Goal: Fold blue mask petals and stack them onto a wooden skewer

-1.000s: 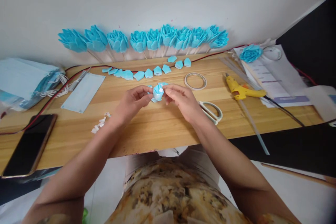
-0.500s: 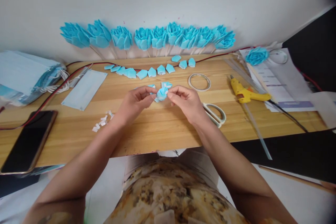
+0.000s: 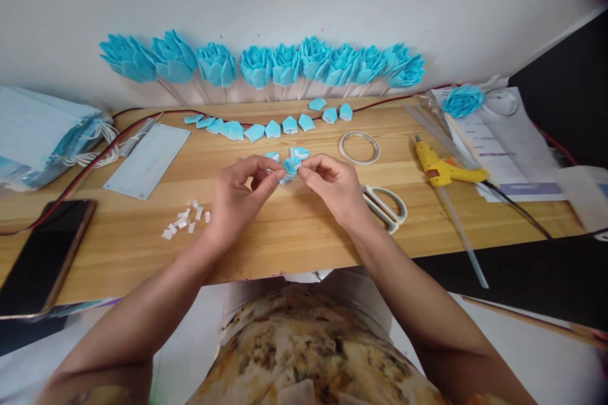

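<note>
Between my hands is a small folded blue petal (image 3: 291,168), pinched at its two sides. My left hand (image 3: 247,186) holds its left edge with thumb and forefinger. On the right edge, the thumb and fingers of my right hand (image 3: 331,185) are closed. Behind it, another blue petal with a white strip (image 3: 299,152) lies on the table, and one more blue piece (image 3: 272,156) shows partly past my left fingers. A row of folded blue petals (image 3: 272,130) runs along the table farther back. White-handled scissors (image 3: 393,205) lie beside my right wrist, their blades hidden.
Several blue flowers on sticks (image 3: 256,68) lean against the wall. A tape roll (image 3: 360,148), yellow glue gun (image 3: 441,168) and papers are to the right. On the left are a phone (image 3: 45,259), a face mask (image 3: 148,161), a mask stack (image 3: 45,133) and small white scraps (image 3: 183,221).
My left hand has shifted slightly left and down, and the petal between my fingers has changed its angle. The whole view has moved a little.
</note>
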`<state>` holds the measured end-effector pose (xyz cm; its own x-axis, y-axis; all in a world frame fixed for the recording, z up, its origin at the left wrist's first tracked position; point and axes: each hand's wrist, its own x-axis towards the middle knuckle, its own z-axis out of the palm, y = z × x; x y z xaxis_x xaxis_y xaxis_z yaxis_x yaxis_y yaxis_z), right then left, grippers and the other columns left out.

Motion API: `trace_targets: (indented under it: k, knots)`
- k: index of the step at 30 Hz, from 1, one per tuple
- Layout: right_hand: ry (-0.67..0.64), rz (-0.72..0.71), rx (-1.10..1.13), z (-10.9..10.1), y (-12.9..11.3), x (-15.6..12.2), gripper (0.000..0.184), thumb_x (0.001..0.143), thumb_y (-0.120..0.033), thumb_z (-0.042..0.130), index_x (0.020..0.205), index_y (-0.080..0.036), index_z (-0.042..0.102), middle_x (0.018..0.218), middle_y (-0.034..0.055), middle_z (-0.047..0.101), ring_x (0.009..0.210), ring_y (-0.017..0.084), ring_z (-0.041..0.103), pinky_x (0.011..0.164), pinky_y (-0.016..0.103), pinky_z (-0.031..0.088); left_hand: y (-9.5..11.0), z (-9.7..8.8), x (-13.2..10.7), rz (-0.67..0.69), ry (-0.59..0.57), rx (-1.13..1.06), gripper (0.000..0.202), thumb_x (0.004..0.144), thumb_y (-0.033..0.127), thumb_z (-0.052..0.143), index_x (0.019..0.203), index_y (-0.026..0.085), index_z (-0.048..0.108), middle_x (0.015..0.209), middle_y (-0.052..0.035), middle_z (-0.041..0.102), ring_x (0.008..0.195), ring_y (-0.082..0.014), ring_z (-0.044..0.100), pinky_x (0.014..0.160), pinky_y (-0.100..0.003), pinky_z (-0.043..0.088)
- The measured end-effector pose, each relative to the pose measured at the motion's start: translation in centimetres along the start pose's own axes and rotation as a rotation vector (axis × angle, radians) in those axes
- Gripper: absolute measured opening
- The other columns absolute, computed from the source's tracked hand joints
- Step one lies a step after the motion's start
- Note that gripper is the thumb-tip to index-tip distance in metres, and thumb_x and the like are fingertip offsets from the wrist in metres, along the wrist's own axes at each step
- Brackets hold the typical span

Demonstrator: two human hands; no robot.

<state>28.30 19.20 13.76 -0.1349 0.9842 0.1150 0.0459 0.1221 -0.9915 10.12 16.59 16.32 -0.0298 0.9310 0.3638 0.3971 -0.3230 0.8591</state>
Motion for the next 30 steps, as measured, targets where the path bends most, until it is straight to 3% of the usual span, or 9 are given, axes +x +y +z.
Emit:
trace_targets:
  k: [5, 12, 21, 30]
  knots:
    - [-0.022, -0.040, -0.056, 0.3, -0.3, -0.4, 0.013, 0.082, -0.034, 0.071, 0.080, -0.021, 0.071, 0.075, -0.0005, 0.069, 0.069, 0.013, 0.057, 0.065, 0.028, 0.045, 0.0, 0.6, -0.4, 0.133, -0.088, 0.167, 0.012, 0.090, 0.026, 0.066, 0.086, 0.024, 0.078, 0.063, 0.0017, 0.065, 0.059, -0.0134, 0.052, 0.075, -0.035, 0.043]
    - [-0.024, -0.079, -0.096, 0.4, -0.4, -0.6, 0.011, 0.084, -0.031, 0.070, 0.084, -0.021, 0.076, 0.083, 0.0012, 0.075, 0.073, 0.015, 0.063, 0.069, 0.030, 0.049, -0.6, 0.8, -0.2, 0.139, -0.040, 0.228, 0.012, 0.089, 0.023, 0.065, 0.088, 0.024, 0.077, 0.061, 0.0029, 0.061, 0.059, -0.0136, 0.051, 0.077, -0.035, 0.042]
    - [0.006, -0.264, -0.312, 0.7, -0.5, -0.9, 0.012, 0.089, -0.024, 0.063, 0.085, -0.023, 0.075, 0.086, 0.0018, 0.075, 0.075, 0.015, 0.064, 0.070, 0.031, 0.050, -0.7, 0.8, -0.2, 0.084, -0.030, 0.243, 0.006, 0.086, 0.027, 0.072, 0.084, 0.025, 0.077, 0.059, 0.0030, 0.056, 0.061, -0.0155, 0.051, 0.080, -0.036, 0.039]
    - [0.051, -0.524, -0.576, 0.7, -0.3, -1.1, 0.017, 0.095, -0.019, 0.056, 0.086, -0.023, 0.070, 0.084, 0.0051, 0.074, 0.078, 0.018, 0.065, 0.074, 0.034, 0.051, -0.9, 1.0, -0.2, 0.128, -0.026, 0.316, 0.007, 0.087, 0.025, 0.069, 0.082, 0.024, 0.074, 0.057, 0.0037, 0.056, 0.058, -0.0143, 0.050, 0.077, -0.036, 0.039]
